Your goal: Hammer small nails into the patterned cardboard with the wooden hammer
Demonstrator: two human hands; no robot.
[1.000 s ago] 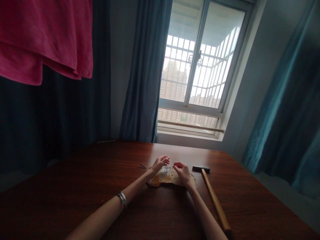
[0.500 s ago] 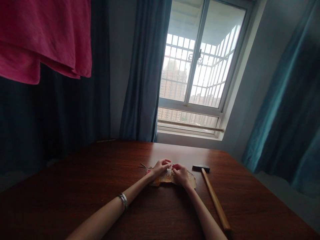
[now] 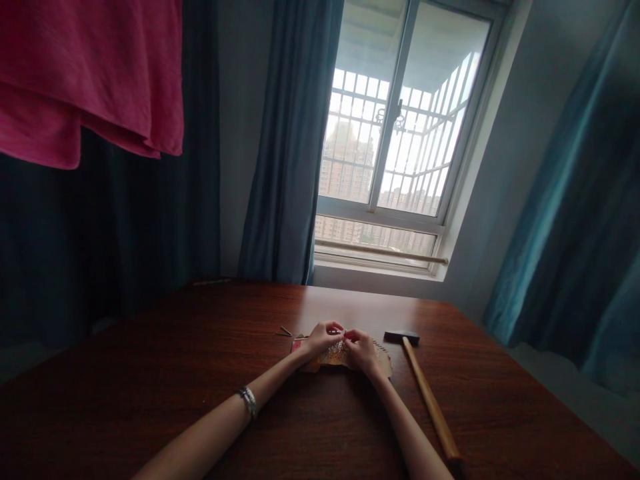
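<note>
My left hand (image 3: 324,337) and my right hand (image 3: 363,348) meet fingertip to fingertip above a flat tan piece (image 3: 385,365) on the table. Dark dots or holes pattern its surface, and both wrists partly cover it. The fingers of each hand are pinched together around something small and pale, too tiny to name. Under my left wrist, a pink-red patch (image 3: 297,345) shows at the tan piece's left end. A silvery bracelet (image 3: 247,402) circles my left wrist.
A hammer (image 3: 431,397) with a wooden handle lies right of my right arm. Thin metal rods (image 3: 285,331) rest beyond my left hand. The brown wooden table (image 3: 225,347) reaches toward a barred window (image 3: 385,133) and blue curtains (image 3: 290,147). A pink cloth (image 3: 100,73) hangs upper left.
The fingertips of both hands have drawn slightly closer together and a little higher above the tan piece. The hammer and rods stay in place.
</note>
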